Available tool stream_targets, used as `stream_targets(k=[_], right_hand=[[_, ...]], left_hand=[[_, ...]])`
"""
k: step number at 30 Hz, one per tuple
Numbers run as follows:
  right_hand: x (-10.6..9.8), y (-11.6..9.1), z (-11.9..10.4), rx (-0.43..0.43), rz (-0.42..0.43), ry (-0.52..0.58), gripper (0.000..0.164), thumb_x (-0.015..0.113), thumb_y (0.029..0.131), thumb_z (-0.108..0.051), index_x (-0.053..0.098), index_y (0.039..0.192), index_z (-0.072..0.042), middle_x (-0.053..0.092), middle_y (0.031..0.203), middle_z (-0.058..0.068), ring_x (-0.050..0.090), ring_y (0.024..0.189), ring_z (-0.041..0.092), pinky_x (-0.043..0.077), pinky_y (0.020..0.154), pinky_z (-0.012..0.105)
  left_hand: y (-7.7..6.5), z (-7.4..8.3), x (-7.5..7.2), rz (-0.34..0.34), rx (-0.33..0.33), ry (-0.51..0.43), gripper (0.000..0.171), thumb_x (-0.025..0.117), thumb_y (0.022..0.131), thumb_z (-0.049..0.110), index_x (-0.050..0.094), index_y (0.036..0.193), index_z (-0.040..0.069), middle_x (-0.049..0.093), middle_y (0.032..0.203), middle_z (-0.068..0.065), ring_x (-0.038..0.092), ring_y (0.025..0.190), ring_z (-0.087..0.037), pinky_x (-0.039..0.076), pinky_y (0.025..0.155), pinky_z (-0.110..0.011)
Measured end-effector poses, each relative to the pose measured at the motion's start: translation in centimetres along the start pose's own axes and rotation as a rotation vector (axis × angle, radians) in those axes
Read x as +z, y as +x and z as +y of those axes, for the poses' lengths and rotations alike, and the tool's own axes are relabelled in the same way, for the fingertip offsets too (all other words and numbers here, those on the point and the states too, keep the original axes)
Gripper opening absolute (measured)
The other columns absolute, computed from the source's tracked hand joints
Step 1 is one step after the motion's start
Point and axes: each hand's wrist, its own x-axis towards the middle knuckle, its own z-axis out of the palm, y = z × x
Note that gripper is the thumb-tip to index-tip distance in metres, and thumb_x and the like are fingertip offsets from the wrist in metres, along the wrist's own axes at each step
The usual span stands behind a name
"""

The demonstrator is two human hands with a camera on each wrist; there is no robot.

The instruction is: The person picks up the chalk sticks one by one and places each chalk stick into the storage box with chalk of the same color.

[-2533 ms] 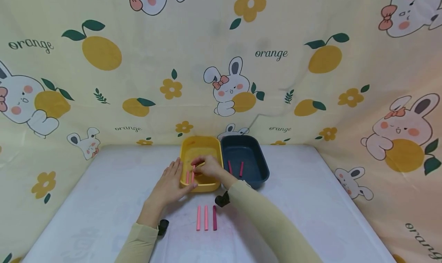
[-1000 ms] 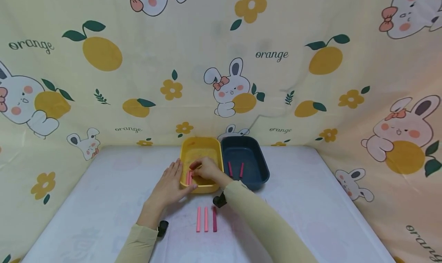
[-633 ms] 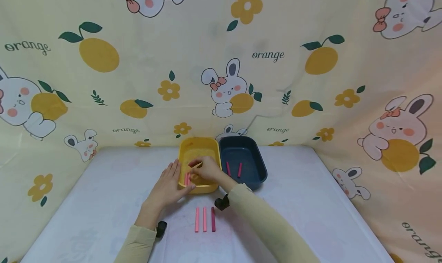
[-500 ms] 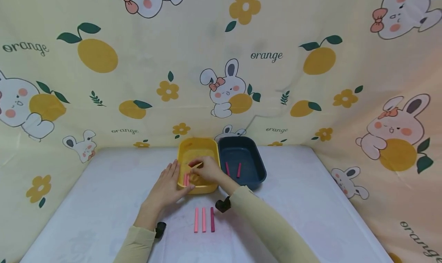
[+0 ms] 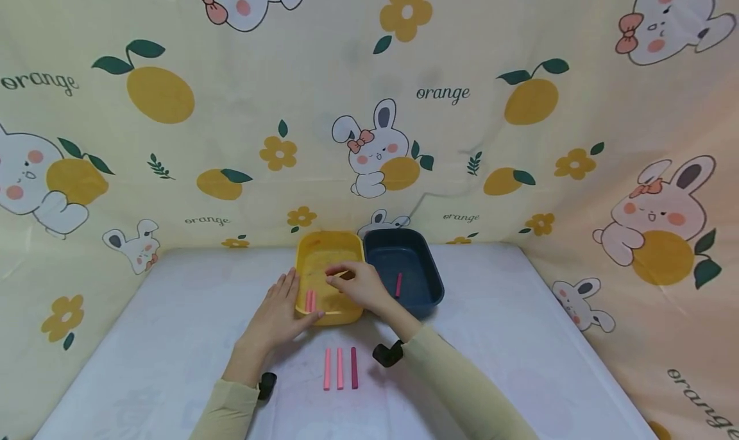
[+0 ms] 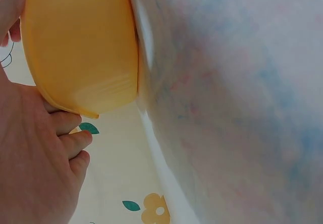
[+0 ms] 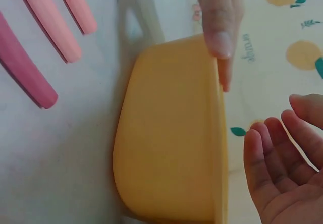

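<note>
My left hand rests against the left side of a yellow tub, its fingers fairly straight along the outside and its thumb at the front rim. Two light pink chalk-like sticks lie side by side in the tub's front left corner. Over the tub's right part hovers my right hand, fingers loosely spread with nothing between them; the right wrist view shows it beyond the tub's rim. A dark pink stick lies in the navy tub, partly behind my right wrist.
In front of the tubs, two light pink sticks and one dark pink stick lie in a row on the white-covered table. A printed curtain stands behind and around the table. The two tubs stand side by side.
My right hand has let go of a pink stick beside the other in the yellow tub, then lifted right, covering one stick in the navy tub. My left hand stays at the rim.
</note>
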Motion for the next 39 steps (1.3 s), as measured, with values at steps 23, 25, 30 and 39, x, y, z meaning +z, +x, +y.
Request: stream_targets(k=[23,25,30,39], right_hand=[[-0.6,-6.7,1.0,-0.031,0.028,0.027,0.024,0.073,0.099,-0.026,0.074,0.119,-0.012,0.070,0.115,-0.002,0.066,0.097,0.015,0.059,0.084,0.023],[-0.6,-7.2,1.2,-0.032,0.019,0.030,0.023,0.074,0.099,-0.025,0.074,0.118,-0.012,0.070,0.114,-0.002,0.066,0.097,0.015,0.058,0.084,0.022],[-0.4,-8.3,2.0,-0.036,-0.012,0.029,0.022,0.076,0.097,-0.023,0.074,0.117,-0.013,0.070,0.112,-0.002,0.067,0.098,0.014,0.058,0.086,0.023],[0.0,-9.8,3.8,-0.028,-0.118,0.008,0.024,0.075,0.096,-0.015,0.073,0.117,-0.007,0.069,0.111,0.004,0.068,0.094,0.014,0.059,0.082,0.023]], left_hand=[[0.1,-0.1,0.4,0.024,-0.014,-0.013,0.111,0.063,0.093,0.067,0.016,0.163,-0.005,0.009,0.173,-0.020,0.012,0.159,-0.041,0.013,0.128,-0.055],[0.1,0.0,0.3,0.022,-0.015,-0.012,0.111,0.063,0.093,0.067,0.016,0.163,-0.005,0.009,0.173,-0.020,0.012,0.159,-0.041,0.014,0.128,-0.055],[0.0,0.0,0.3,0.018,-0.018,-0.017,0.111,0.063,0.093,0.066,0.015,0.163,-0.005,0.008,0.173,-0.020,0.011,0.159,-0.041,0.014,0.129,-0.054],[0.2,0.0,0.4,0.013,-0.030,-0.017,0.111,0.062,0.094,0.068,0.014,0.164,-0.004,0.007,0.174,-0.019,0.010,0.159,-0.040,0.013,0.129,-0.054]])
